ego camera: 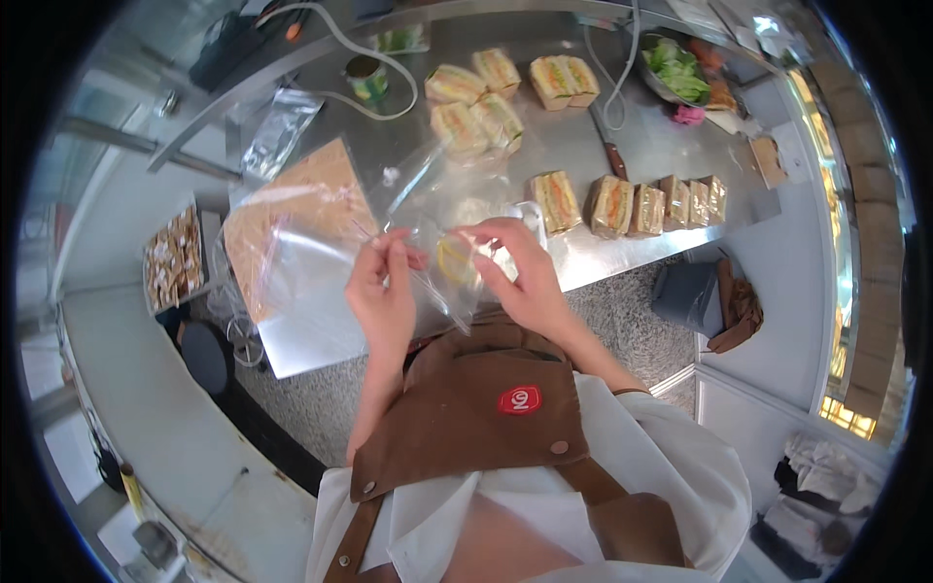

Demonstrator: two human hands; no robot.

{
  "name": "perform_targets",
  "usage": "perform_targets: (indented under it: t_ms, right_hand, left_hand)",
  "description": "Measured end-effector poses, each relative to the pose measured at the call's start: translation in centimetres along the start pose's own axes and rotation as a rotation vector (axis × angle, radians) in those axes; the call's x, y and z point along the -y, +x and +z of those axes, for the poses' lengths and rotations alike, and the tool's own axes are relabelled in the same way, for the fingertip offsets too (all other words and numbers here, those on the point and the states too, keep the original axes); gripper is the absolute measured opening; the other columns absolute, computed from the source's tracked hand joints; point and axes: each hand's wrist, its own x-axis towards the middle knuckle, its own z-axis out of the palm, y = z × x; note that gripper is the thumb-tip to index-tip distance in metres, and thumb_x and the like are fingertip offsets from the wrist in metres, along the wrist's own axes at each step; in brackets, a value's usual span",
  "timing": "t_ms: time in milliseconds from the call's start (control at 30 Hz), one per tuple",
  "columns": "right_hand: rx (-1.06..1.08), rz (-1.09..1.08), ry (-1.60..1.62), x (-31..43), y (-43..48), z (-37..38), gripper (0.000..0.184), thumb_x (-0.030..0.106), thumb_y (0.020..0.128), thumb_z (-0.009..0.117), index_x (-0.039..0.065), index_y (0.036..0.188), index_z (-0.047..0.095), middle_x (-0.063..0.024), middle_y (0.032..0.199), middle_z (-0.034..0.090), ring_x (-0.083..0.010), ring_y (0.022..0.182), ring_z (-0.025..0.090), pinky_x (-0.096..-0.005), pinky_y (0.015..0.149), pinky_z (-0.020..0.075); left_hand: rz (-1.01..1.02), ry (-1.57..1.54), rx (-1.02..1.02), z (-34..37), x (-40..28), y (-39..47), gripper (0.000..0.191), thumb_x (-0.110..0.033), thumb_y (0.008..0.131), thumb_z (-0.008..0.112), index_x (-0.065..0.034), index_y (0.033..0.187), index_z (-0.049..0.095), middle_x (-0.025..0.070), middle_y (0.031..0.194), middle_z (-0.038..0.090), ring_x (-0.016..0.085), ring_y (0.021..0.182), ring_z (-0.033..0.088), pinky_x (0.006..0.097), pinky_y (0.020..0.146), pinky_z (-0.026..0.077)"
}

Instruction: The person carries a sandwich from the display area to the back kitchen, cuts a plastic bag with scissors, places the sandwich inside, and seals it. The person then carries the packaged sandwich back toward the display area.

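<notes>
A clear plastic bag (pixel 455 270) with a yellow mark hangs between my hands, in front of the brown apron. My left hand (pixel 383 280) pinches its left side with thumb and fingertips. On the other side, my right hand (pixel 521 273) curls its thumb and fingers around the bag's edge. More transparent film (pixel 437 175) lies on the metal table just beyond, its outline hard to make out. Cut sandwiches (pixel 477 120) sit past that film. To the right, an unwrapped-looking sandwich half (pixel 556 202) stands beside a row of wrapped sandwiches (pixel 649 208).
A brown-handled knife (pixel 617 159) lies behind the wrapped row. Another sandwich pair (pixel 565 80), an open can (pixel 367 77) and a bowl of lettuce (pixel 674 69) stand farther back. Brown paper in plastic (pixel 310 197) covers the left side. A white cable (pixel 408 65) loops across the back.
</notes>
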Motion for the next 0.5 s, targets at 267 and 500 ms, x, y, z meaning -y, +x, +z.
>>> perform_targets:
  t_ms: [267,500]
  right_hand:
    - [0.157,0.956,0.805,-4.2,-2.8,5.2,0.043,0.029,0.102,0.051,0.004,0.136,0.042,-0.0104,0.121,0.057,-0.0206,0.112,0.055,-0.0354,0.094,0.0454]
    - [0.541,0.724,0.5,-7.5,-0.7,13.6,0.024,0.015,0.097,0.057,0.001,0.117,0.056,-0.0064,0.093,0.065,-0.014,0.081,0.062,-0.0279,0.075,0.0506]
  left_hand:
    - [-0.131,-0.368,-0.373,-4.0,6.8,-2.4,0.017,-0.011,0.1,0.054,0.0032,0.11,0.056,0.0101,0.093,0.064,0.022,0.088,0.068,0.0317,0.074,0.057]
    - [-0.377,-0.445,-0.531,-7.6,12.6,-7.7,0.015,-0.011,0.098,0.057,0.0009,0.108,0.055,0.0155,0.1,0.069,0.023,0.092,0.068,0.0341,0.083,0.056]
